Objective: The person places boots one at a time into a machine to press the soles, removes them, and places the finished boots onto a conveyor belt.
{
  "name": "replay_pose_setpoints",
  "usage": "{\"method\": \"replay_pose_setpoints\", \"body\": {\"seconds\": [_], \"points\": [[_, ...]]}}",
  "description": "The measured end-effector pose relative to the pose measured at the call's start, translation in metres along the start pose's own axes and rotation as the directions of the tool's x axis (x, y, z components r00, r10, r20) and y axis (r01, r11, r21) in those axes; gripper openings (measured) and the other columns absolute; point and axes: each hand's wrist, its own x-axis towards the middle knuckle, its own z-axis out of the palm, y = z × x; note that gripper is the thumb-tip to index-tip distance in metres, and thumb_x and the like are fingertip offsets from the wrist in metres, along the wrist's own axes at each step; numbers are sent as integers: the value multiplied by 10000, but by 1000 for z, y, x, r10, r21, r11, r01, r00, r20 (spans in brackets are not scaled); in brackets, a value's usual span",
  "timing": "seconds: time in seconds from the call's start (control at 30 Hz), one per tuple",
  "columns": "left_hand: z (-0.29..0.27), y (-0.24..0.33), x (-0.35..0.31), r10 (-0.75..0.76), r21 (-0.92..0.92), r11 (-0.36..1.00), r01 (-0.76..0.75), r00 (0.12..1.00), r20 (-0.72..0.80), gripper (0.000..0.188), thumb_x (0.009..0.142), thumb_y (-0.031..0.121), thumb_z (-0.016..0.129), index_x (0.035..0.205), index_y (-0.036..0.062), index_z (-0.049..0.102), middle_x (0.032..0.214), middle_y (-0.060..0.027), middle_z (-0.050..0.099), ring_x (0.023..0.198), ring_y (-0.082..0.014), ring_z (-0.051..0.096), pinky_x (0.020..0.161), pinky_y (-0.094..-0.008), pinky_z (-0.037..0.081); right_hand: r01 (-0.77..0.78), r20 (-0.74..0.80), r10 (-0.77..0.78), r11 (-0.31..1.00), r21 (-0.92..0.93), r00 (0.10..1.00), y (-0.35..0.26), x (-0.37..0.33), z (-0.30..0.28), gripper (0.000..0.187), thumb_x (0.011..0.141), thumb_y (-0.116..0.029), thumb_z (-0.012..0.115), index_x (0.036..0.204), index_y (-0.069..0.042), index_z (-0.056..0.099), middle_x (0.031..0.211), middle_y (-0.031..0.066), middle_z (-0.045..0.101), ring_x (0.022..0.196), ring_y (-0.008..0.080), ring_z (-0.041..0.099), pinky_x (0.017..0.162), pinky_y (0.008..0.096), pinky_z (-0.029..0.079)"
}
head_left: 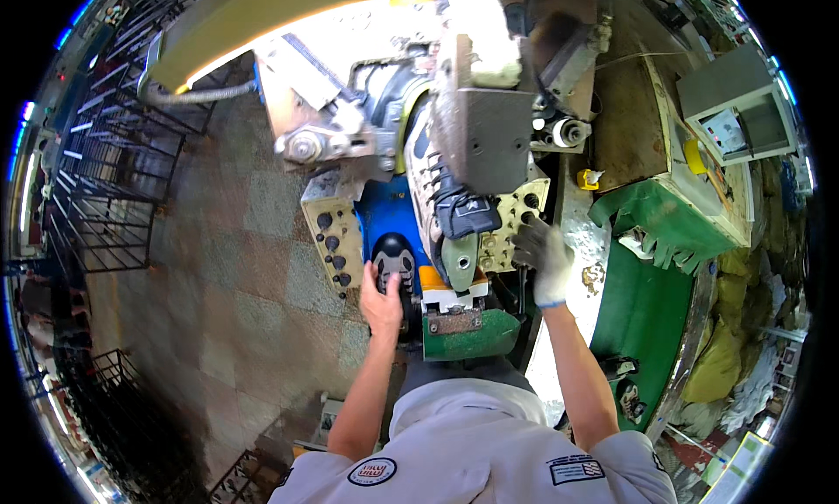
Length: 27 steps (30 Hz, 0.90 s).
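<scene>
A grey and black shoe stands toe away from me on a blue plate. My bare left hand grips its near left side, thumb and fingers spread around it. To its right, a beige and black shoe sits in the machine, toe up under the machine head. A green last fills the opening of that shoe. My right hand, in a grey-white glove with dark fingertips, reaches to the right button panel. Its fingers are stretched out; whether they touch a button I cannot tell.
Another button panel flanks the blue plate on the left. A green metal guard is close to my body. At right stand a green-covered bench and a grey box. Black metal racks line the far left.
</scene>
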Motion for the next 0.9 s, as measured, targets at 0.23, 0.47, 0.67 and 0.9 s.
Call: {"method": "replay_pose_setpoints", "body": {"seconds": [0.23,0.47,0.67,0.9], "points": [[26,-15,-27,-92,419,905,70,995,32,1015,745,360,863,1480,-60,303,1486,-296,387,1343,-453,434,1106,-484,394,-57,-102,62,997,53,993,23,-52,-81,548,1010,-376,560,1293,93,530,1213,264,653,983,376,712,722,450,609],[19,-48,-33,-66,421,906,47,997,32,797,739,295,833,1367,-43,477,1170,-274,649,1014,-444,658,875,-472,541,-66,45,69,996,-67,997,-4,-51,-34,495,1019,-288,574,1328,98,550,1131,192,695,984,293,718,742,385,618],[-103,45,-49,-304,44,953,301,940,155,516,659,191,896,1072,-55,709,884,-120,735,769,-200,688,738,-328,548,-56,180,52,998,16,982,-23,-59,-26,593,990,-348,619,1370,95,511,1180,226,671,1006,323,710,786,395,603],[-189,190,-77,-47,-594,673,440,827,560,527,661,131,784,1120,-111,687,960,-118,733,804,-184,692,770,-290,551,-176,589,-111,895,409,801,-45,-123,4,871,931,-579,617,1468,66,384,1321,271,593,1223,340,611,986,451,527]]}}
